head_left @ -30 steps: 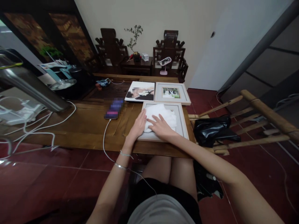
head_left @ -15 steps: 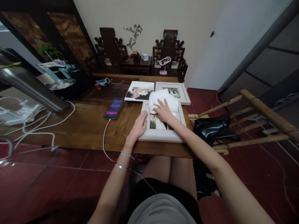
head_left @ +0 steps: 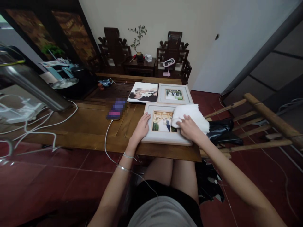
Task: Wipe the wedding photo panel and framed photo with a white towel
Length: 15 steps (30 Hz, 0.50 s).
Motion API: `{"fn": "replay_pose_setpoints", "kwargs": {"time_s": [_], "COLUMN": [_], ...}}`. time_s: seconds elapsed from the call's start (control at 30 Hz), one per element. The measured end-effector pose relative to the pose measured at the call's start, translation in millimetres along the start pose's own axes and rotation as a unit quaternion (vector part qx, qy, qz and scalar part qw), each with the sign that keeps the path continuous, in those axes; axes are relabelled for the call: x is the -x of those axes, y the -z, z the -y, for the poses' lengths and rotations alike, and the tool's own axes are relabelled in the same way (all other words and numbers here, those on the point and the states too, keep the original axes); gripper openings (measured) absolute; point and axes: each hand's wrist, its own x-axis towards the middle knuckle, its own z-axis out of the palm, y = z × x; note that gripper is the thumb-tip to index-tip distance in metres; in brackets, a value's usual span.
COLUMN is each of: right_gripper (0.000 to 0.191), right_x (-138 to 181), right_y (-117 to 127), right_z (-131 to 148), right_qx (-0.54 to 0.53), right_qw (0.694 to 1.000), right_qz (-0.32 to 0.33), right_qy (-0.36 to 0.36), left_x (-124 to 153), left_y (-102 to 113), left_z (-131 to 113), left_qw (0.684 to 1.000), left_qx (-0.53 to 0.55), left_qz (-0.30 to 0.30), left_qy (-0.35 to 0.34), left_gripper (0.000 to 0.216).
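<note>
A white picture frame [head_left: 163,138] with a wedding photo lies flat at the near edge of the wooden table. My left hand [head_left: 141,126] rests along its left side, fingers stretched out. With fingers curled, my right hand [head_left: 189,126] presses a folded white cloth [head_left: 193,115] onto the frame's right side. Part of the cloth hangs beyond the frame's right edge and covers the photo's upper right. Behind lie a second white picture frame [head_left: 187,94] and a frameless photo panel [head_left: 143,92], side by side.
A charging phone [head_left: 115,109] lies left on the wooden table [head_left: 94,126], its white cable dropping over the front edge. Further left are a steel flask [head_left: 38,85], a power strip [head_left: 21,110] and tangled cords. A wooden chair [head_left: 265,126] bearing a black bag [head_left: 222,129] stands right.
My right hand has moved the cloth rightwards and towards me, from the frame's top to its right side, uncovering both photos further. Its fingers have curled. My left hand stays put.
</note>
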Motion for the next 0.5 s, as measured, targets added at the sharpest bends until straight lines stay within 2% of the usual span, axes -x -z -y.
{"fn": "replay_pose_setpoints", "kwargs": {"time_s": [0.13, 0.23, 0.33, 0.5], "right_gripper": [0.034, 0.034, 0.034, 0.034], "right_x": [44.2, 52.2, 32.9, -10.4], "right_y": [12.9, 21.7, 21.8, 8.7], "right_z": [27.8, 44.8, 66.4, 104.7], "right_qx": [-0.047, -0.083, -0.114, -0.14], "right_qw": [0.998, 0.994, 0.989, 0.971], "right_qz": [0.022, 0.022, -0.003, -0.072], "right_qy": [0.045, 0.064, 0.095, 0.18], "left_x": [-0.3, -2.2, -4.2, -4.0], "left_y": [1.3, 3.7, 6.5, 9.1], "left_z": [-3.2, -7.7, -11.4, -12.7], "left_qw": [1.0, 0.999, 0.996, 0.99], "left_qx": [0.01, 0.027, 0.057, 0.098], "left_qz": [-0.001, -0.003, -0.008, -0.003], "left_qy": [0.013, 0.035, 0.065, 0.104], "left_gripper": [0.048, 0.041, 0.038, 0.049]}}
